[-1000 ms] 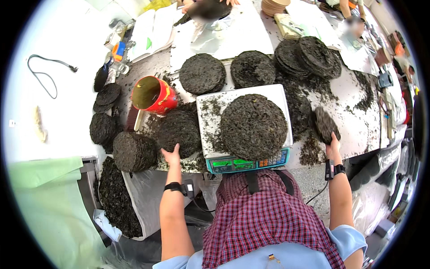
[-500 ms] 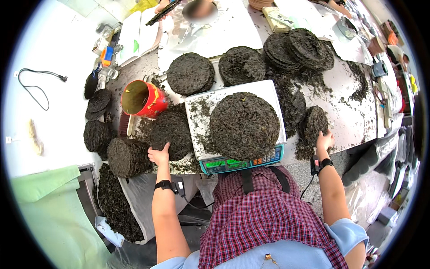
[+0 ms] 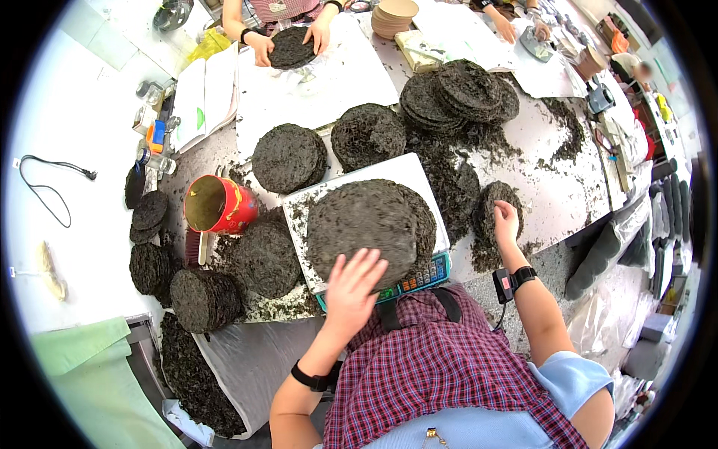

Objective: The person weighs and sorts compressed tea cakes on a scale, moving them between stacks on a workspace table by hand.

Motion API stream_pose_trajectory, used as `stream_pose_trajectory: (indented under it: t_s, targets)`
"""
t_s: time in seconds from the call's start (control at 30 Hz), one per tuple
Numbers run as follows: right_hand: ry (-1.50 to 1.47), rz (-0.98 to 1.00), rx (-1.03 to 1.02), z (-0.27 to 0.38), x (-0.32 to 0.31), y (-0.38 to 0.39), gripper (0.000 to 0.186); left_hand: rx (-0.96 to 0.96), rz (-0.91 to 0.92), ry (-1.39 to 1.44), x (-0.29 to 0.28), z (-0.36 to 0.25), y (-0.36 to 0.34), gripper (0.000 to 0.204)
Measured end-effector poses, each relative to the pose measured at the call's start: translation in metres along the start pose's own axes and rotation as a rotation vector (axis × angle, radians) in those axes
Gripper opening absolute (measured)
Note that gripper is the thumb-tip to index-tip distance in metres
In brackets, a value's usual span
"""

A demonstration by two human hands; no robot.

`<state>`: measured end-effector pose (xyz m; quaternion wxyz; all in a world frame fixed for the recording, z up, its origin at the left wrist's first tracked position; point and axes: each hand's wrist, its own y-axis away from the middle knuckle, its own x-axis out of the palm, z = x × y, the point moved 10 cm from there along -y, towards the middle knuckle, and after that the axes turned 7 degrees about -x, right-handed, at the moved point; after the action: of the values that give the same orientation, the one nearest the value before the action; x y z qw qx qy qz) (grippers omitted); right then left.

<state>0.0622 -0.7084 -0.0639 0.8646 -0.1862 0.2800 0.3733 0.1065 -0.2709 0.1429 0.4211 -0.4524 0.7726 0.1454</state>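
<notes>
My left hand [image 3: 351,293] lies over the near edge of a round dark pressed cake [image 3: 359,228], like dried leaves or seaweed, and grips it. This cake is smeared by motion and covers part of a second cake [image 3: 425,224] on the scale. White-topped with a teal keypad front, the scale [image 3: 425,166] stands before me. To its right my right hand [image 3: 507,223] is closed at the surface of a smaller dark cake [image 3: 488,217]; what its fingertips pinch cannot be made out. A stack of cakes [image 3: 268,258] lies left of the scale.
A red bucket [image 3: 238,208] and a brush [image 3: 202,249] stand at the left, near more stacks [image 3: 206,299]. Other cakes [image 3: 288,159] and a high pile [image 3: 467,90] lie beyond the scale. Across the table another person's hands [image 3: 320,36] hold a cake.
My left hand has moved right from the left stack, bringing a cake over the one on the scale. My right hand stays at the smaller cake, its fingers now curled. The view has shifted.
</notes>
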Motion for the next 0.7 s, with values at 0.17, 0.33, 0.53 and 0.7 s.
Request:
stream_pose_trajectory:
  t_s: [0.17,0.33,0.53,0.7]
  targets:
    - [-0.180,0.085,-0.063,0.039,0.009,0.001,0.020,-0.135,-0.089,0.070,-0.009,0.026,0.033,0.063]
    - [-0.227,0.387,-0.056,0.149,0.014,0.041,0.035,-0.465,-0.459,0.345,-0.067,0.120,0.049,0.089]
    - [0.070,0.791,-0.218,0.197,0.086,0.097,0.070,-0.671,-0.194,0.746,0.022,0.149,0.001,0.066]
    - [-0.771,0.565,0.466,0.193,0.088,0.108,0.087,-0.642,-0.200,0.741,0.072,0.112,0.003,0.067]
